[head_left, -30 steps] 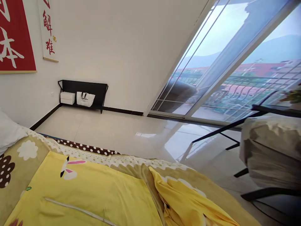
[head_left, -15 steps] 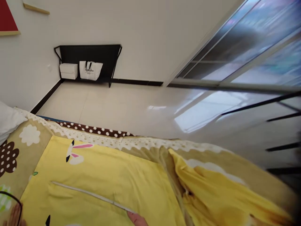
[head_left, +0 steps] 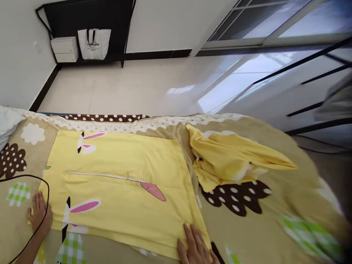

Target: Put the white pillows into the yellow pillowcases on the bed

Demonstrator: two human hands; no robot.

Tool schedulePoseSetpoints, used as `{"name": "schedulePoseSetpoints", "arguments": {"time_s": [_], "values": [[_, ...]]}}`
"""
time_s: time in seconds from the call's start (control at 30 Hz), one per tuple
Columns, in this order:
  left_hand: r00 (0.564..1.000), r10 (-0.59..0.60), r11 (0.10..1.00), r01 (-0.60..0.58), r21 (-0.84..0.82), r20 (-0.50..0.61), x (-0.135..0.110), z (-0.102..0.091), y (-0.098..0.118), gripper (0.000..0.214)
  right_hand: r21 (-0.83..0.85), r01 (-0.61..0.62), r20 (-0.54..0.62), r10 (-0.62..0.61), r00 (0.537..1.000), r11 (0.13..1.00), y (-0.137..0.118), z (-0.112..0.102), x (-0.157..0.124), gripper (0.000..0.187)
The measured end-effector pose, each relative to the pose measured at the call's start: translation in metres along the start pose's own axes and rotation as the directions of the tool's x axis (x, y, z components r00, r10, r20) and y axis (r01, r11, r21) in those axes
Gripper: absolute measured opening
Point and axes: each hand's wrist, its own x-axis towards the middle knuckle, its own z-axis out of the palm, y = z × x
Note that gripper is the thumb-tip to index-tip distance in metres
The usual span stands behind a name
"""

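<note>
A yellow rabbit-print cloth [head_left: 110, 205], which looks like a pillowcase, lies spread flat on the bed. A thin white line, maybe a seam or slit, runs across its middle to a printed pink carrot. My left hand [head_left: 40, 214] rests open on its near left corner, fingers stretched out. At the near right corner, my right hand [head_left: 194, 245] lies flat with its fingers apart, partly cut off by the lower edge of the view. A black cable [head_left: 47, 205] loops across my left hand and forearm.
A crumpled yellow cloth [head_left: 228, 157] lies right of the flat one on the patterned bedspread [head_left: 277, 198]. A white pillow [head_left: 9, 123] is at the far left. Beyond the bed, a black shelf [head_left: 118, 40] bears a white bag [head_left: 95, 44] and white boxes [head_left: 65, 49].
The view has tilted down, so bed and cloth sit higher in the picture. My right hand has come into view, and more of my left hand shows at the same corner.
</note>
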Motion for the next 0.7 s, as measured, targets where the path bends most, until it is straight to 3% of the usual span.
{"name": "schedulePoseSetpoints", "arguments": {"time_s": [0.1,0.17,0.2,0.27,0.33,0.37,0.43,0.47,0.5,0.53,0.57,0.63,0.7], "values": [[0.996,0.087,0.993,-0.085,-0.076,0.024,-0.023,-0.003,0.035,0.06,0.093,-0.114,-0.047,0.118,0.992,0.989,-0.068,-0.001,-0.003,0.065],[0.972,0.224,0.968,-0.214,-0.132,0.066,-0.041,-0.002,0.082,0.057,0.219,0.057,-0.034,-0.051,0.998,0.974,-0.142,0.006,-0.011,0.06],[0.948,0.306,0.944,-0.29,-0.158,0.09,-0.048,-0.001,0.108,0.056,0.265,0.214,-0.014,-0.218,0.976,0.94,-0.181,0.011,-0.016,0.057],[0.828,0.539,0.832,-0.497,-0.245,0.153,-0.05,0.004,0.149,0.057,0.337,0.504,0.01,-0.538,0.843,0.795,-0.246,0.018,-0.022,0.056],[0.755,0.628,0.773,-0.579,-0.259,0.189,-0.038,0.01,0.16,0.057,0.351,0.639,0.012,-0.685,0.728,0.685,-0.272,0.023,-0.017,0.058],[0.756,0.626,0.777,-0.583,-0.237,0.192,-0.028,0.011,0.151,0.055,0.333,0.682,0.016,-0.727,0.686,0.651,-0.265,0.024,-0.011,0.058],[0.765,0.617,0.786,-0.589,-0.186,0.185,-0.005,0.011,0.109,0.053,0.246,0.708,0.02,-0.734,0.679,0.661,-0.215,0.023,0.007,0.057],[0.821,0.552,0.833,-0.536,-0.135,0.145,0.005,0.009,0.081,0.053,0.179,0.659,-0.001,-0.67,0.743,0.731,-0.177,0.022,0.017,0.055],[0.912,0.405,0.914,-0.401,-0.064,0.066,0.012,0.005,0.051,0.053,0.102,0.515,-0.059,-0.511,0.857,0.851,-0.134,0.019,0.027,0.056],[0.938,0.341,0.94,-0.34,-0.031,0.056,0.017,0.001,0.024,0.056,0.04,0.347,-0.117,-0.34,0.933,0.937,-0.091,0.015,0.035,0.057],[0.952,0.302,0.953,-0.302,-0.011,0.048,0.019,-0.005,0.001,0.057,0.003,0.22,-0.113,-0.218,0.969,0.976,-0.051,0.012,0.041,0.059],[0.96,0.272,0.962,-0.274,0.01,0.071,0.017,-0.013,-0.025,0.058,-0.006,0.279,-0.002,-0.279,0.96,0.96,0.005,0.004,0.05,0.06],[0.959,0.272,0.962,-0.273,-0.004,0.075,0.013,-0.014,-0.019,0.058,-0.01,0.316,0.016,-0.316,0.949,0.949,0.016,-0.002,0.058,0.058]]}}
